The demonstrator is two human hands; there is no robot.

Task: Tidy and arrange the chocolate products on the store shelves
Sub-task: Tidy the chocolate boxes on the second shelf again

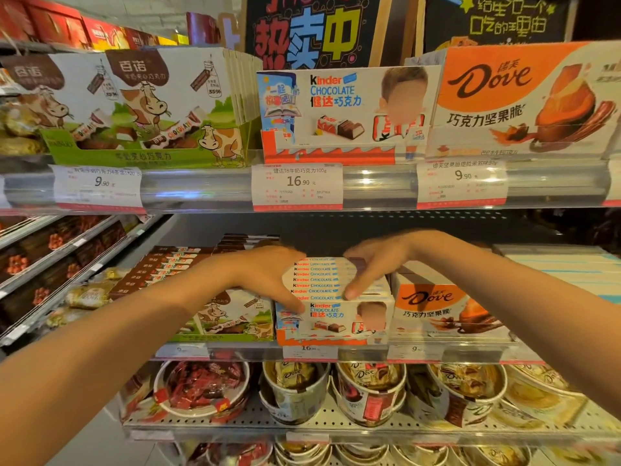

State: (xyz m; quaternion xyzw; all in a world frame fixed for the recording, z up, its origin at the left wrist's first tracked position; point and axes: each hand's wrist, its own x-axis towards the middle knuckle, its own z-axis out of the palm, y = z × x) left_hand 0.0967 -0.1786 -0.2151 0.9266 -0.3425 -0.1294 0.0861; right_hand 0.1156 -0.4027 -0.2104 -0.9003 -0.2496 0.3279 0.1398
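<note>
Store shelving fills the view, with chocolate on several tiers and price tags along each shelf edge (pixel 208 188). On the middle tier, the left hand (pixel 268 275) and right hand (pixel 373 264) bracket a row of Kinder boxes (pixel 319 280) standing in their display tray (pixel 336 322). The left hand's fingers curl down over the row's left end, the thumb reaching the front box; the right hand arches over the right end, its thumb tip pressing the top edges. Neither hand lifts a box; both appear to squeeze the row together and square it.

Just left of the tray sits a cow-print chocolate carton (pixel 232 317), with brown bars (pixel 168 267) stacked behind it; just right stands a Dove box (pixel 440 309). The upper tier carries the same three brands: cow-print cartons (pixel 151 105), a Kinder box (pixel 342 109) and a Dove carton (pixel 524 95), all facing forward and upright. Below, tubs of wrapped sweets (pixel 295 391) stand in a row.

Judged from this layout, the upper tier looks finished, the Kinder row is being aligned, and the neighbouring products on the middle tier may remain to be checked.
</note>
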